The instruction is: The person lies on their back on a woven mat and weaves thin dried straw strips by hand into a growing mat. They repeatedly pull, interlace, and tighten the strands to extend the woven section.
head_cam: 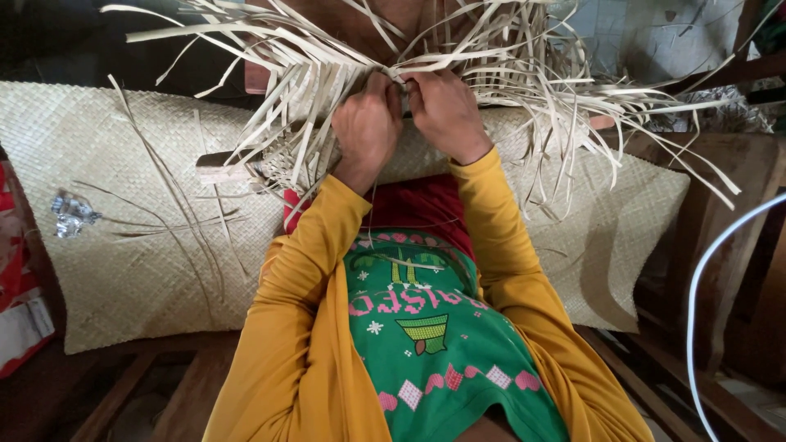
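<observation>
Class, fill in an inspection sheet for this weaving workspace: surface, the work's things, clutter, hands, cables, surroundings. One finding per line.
Surface: woven mat spread over a wooden frame.
Work's things: loose pale strips fan out from a partly woven piece; wooden block under it.
Clutter: crumpled foil scrap on the mat's left part; a few stray strips lie there too.
Hands: left hand and right hand side by side, fingers pinching strips at the middle.
Cables: white tube or cable curving at right.
Surroundings: dark wooden furniture at right; red-and-white packaging at left.
</observation>
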